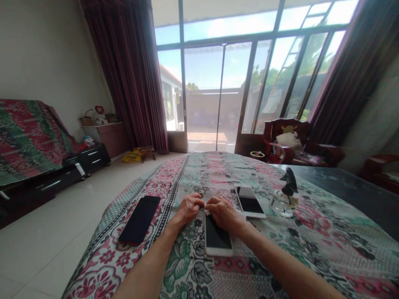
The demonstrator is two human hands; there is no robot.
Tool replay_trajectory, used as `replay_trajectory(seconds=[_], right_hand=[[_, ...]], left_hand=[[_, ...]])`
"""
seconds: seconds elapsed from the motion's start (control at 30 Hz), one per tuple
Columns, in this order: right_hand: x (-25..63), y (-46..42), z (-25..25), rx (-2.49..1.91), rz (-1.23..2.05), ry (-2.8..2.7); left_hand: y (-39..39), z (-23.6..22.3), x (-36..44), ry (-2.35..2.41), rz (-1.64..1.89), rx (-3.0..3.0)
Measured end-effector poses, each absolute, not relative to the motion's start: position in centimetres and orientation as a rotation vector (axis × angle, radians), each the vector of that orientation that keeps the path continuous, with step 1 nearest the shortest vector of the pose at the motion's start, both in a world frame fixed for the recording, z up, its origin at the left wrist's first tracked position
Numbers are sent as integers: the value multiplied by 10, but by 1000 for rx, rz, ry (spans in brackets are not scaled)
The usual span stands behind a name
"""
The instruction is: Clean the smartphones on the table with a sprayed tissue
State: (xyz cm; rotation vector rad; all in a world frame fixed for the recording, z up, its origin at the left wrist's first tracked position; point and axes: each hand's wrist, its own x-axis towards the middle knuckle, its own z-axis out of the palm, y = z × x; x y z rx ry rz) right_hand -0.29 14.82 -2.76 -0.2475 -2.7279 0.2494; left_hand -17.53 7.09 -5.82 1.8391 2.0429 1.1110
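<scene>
Our right hand [222, 211] seemed closed on a white scrap [207, 212] over the phone [218, 238]; our left hand [188, 207] curled, its hold unclear. We needed light, steady pressure.

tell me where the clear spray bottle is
In the head view, the clear spray bottle stands on the patterned tablecloth at right, its nearest neighbour a white phone lying between it and the right hand.
</scene>
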Motion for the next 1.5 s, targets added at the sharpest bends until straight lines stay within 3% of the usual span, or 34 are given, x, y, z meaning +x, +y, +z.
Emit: replay_trajectory(seconds=[0.73,1.1,1.5], right_hand=[[63,78,-20,-60,506,-2787],[9,137,-27,-105,310,-2725],[0,150,-15,-495,92,-2851]], left_hand=[[70,-60,-177,2056,1121,1863],[71,-62,-178,2076,1112,1871],[72,-61,-178,2088,1068,1885]])
